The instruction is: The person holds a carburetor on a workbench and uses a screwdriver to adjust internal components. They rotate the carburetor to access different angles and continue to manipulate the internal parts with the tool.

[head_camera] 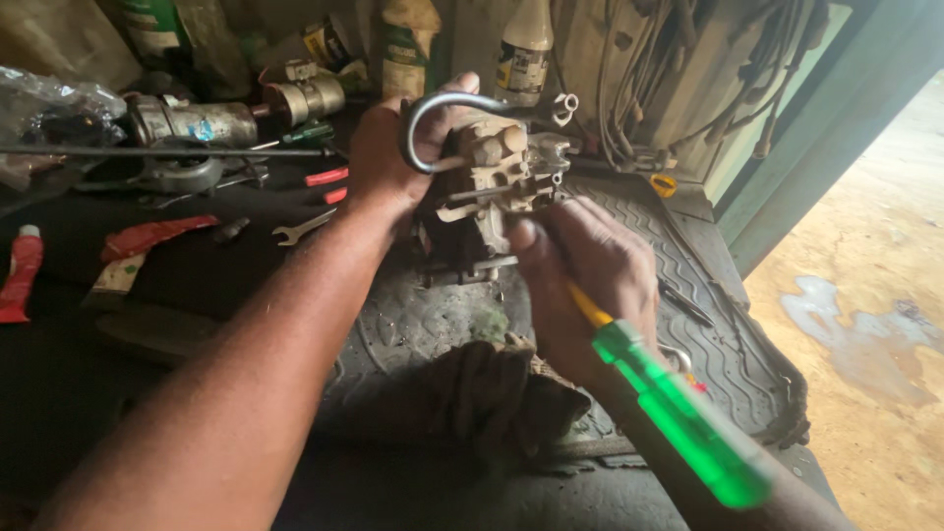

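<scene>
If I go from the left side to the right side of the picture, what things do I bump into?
Red tube → small spanner → left hand → metal machine part it holds → right hand → green-handled screwdriver → sandy ground.

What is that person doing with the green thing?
A person is working on a dirty metal engine part at a cluttered bench. The left hand grips the part by its curved pipe and holds it upright on a rubber mat. The right hand holds a green-handled screwdriver, its tip hidden at the part.
</scene>
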